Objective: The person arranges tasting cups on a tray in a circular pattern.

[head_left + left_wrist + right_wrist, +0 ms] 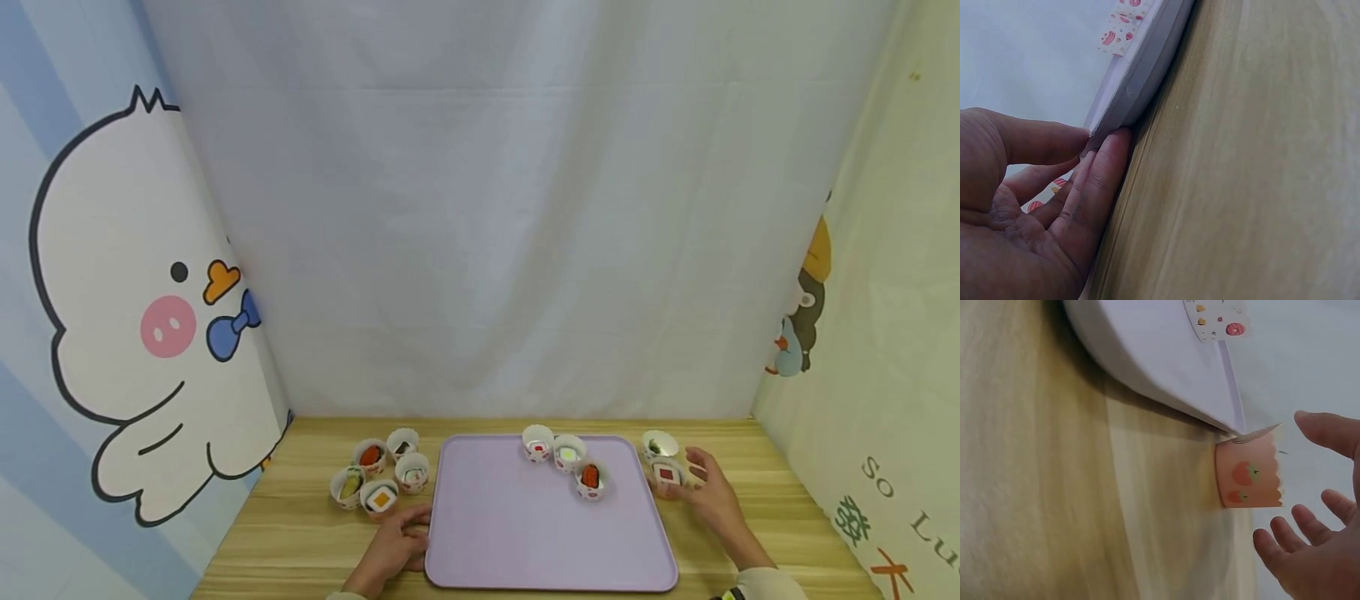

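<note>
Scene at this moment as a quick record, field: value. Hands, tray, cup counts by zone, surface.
Left hand: pinches the left edge of the purple tray
Right hand: fingers spread, beside the cup with the red square, not gripping it
Cups on tray: three, toward its far right
Cups left of tray: five, clustered
Cups right of tray: two, one behind the other
Surface: wood-grain table

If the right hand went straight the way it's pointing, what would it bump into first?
The right hand would probably meet the round, pinkish-orange paper cup with strawberry prints first, though the gap's depth is unclear.
</note>
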Demonstrator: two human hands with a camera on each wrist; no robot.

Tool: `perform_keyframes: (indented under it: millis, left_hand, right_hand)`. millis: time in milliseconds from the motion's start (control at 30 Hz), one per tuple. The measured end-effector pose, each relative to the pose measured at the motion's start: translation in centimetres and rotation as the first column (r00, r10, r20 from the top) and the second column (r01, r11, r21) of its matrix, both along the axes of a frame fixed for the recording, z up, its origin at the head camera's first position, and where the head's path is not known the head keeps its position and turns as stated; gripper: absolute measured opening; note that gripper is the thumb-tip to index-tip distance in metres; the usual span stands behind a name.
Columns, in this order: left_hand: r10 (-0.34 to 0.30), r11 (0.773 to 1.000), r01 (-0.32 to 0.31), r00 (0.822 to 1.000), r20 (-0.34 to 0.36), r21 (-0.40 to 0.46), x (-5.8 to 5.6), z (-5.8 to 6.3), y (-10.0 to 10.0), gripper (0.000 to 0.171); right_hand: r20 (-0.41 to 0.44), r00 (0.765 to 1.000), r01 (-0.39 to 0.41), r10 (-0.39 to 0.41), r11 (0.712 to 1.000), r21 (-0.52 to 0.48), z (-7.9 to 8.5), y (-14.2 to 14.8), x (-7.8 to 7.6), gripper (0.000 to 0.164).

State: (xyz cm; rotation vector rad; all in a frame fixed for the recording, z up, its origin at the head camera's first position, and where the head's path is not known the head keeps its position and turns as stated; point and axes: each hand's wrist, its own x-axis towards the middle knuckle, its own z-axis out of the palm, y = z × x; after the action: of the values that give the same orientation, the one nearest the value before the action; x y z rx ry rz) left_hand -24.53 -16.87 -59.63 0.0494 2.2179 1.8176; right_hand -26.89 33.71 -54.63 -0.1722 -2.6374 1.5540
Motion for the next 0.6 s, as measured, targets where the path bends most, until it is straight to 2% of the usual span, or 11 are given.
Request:
perform_keyframes:
  millis: [200,600]
  left_hand:
    - [0.004,1.0,-0.004,1.0,-0.002,0.001,0.0,0.0,0.0,0.059]
    - [-0.003,1.0,0.003,1.0,0.01,0.008,0.0,0.1,0.0,0.059]
  right_hand:
    - [0.046,0.999,0.026,-0.026,1.0,0.006,-1.1,-0.5,-0.3,0.098]
    - [0.009,0.995,0.1,-0.102,0.99,0.099,-1.9,-1.4,-0.6,0.081]
